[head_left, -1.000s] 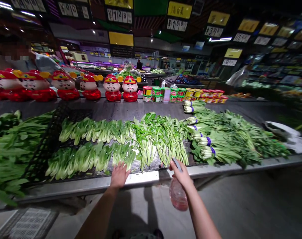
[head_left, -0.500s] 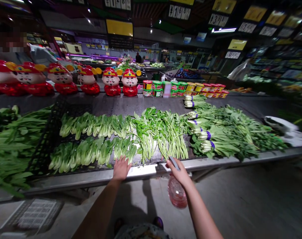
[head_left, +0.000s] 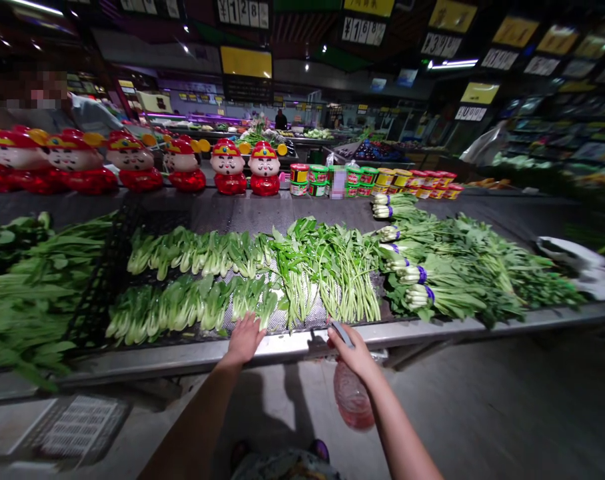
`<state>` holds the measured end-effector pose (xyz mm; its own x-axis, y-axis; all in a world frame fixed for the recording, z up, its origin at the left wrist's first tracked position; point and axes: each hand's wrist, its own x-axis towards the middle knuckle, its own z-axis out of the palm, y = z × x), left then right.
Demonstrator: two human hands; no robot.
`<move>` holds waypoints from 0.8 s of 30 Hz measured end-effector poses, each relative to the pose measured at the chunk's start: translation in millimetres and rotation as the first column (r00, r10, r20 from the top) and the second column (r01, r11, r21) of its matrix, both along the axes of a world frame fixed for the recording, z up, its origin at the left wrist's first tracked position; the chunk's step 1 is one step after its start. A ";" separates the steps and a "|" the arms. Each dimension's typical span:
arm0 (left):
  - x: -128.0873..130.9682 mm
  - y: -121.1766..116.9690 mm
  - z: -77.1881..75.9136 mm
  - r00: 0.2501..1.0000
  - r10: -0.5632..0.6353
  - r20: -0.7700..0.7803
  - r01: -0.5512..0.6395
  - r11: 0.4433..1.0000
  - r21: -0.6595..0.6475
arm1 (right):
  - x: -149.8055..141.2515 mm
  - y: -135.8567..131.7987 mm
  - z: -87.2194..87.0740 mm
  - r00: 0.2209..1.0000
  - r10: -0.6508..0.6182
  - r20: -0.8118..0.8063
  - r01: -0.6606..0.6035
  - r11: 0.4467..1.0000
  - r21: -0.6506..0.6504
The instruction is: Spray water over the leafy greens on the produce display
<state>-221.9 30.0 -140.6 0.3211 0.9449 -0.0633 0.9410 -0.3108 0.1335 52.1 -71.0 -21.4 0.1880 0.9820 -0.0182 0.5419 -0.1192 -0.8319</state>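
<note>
My right hand is wrapped round the grey top of a spray bottle, whose clear body with pinkish liquid hangs below it, in front of the metal shelf edge. My left hand rests on that edge with fingers spread, the tips at the stalks of the nearest bok choy. Two rows of bok choy run off to the left. Beyond my hands, long-stemmed leafy greens lie on a perforated metal tray.
Bundles tied with purple tape lie to the right, and more leafy greens to the left. Red figurine jars and stacked small tubs line the back. A crate stands on the floor. Another person is at the far left.
The view has shifted slightly. My right hand and the spray bottle have moved a little left and down. My left hand stays at the shelf edge.
</note>
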 end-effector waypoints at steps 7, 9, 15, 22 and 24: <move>-33.0 -8.0 6.5 0.998 0.070 -0.005 -0.069 0.994 0.089 | -10.6 4.9 -0.6 0.999 -0.022 -0.036 0.022 1.000 -0.013; -44.6 -8.7 7.2 0.993 0.119 -0.019 -0.117 0.989 0.089 | -14.9 8.0 -3.0 1.000 -0.012 -0.021 0.012 1.000 -0.014; -63.6 -7.7 -0.4 0.983 0.177 -0.042 -0.176 0.984 0.021 | -23.1 15.5 -10.1 0.998 0.046 0.031 -0.044 0.997 -0.062; -60.6 -5.4 -5.6 0.977 0.205 -0.052 -0.205 0.979 0.007 | -24.8 18.2 -10.9 0.995 0.086 0.046 -0.083 0.994 -0.070; -60.6 -5.7 -5.8 0.977 0.205 -0.051 -0.205 0.979 0.008 | -28.9 19.5 -9.5 0.993 0.112 0.037 -0.111 0.993 -0.044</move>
